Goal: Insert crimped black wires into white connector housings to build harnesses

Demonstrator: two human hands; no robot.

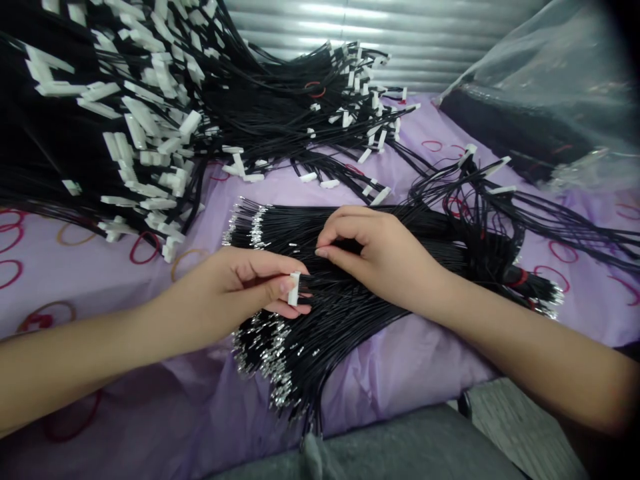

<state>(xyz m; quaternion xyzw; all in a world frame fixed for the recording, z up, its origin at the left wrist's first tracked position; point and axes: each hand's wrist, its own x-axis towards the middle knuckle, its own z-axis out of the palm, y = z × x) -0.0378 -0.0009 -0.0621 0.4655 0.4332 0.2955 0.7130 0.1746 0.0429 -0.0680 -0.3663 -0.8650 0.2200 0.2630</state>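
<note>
My left hand (245, 283) pinches a small white connector (294, 289) between thumb and fingers, with black wires running out of it to the right. Just above it, my right hand (380, 257) has its fingertips closed on a thin black wire (327, 251) drawn from the bundle of loose black wires (300, 360). That bundle has bare metal terminals at its ends and lies on the purple cloth (165, 400) under both hands.
A large heap of black wires fitted with white connectors (140, 127) fills the back left. More finished wires (350, 100) lie at the back centre. A clear plastic bag (550, 100) holding dark wires sits at the right. A corrugated metal wall (390, 33) stands behind.
</note>
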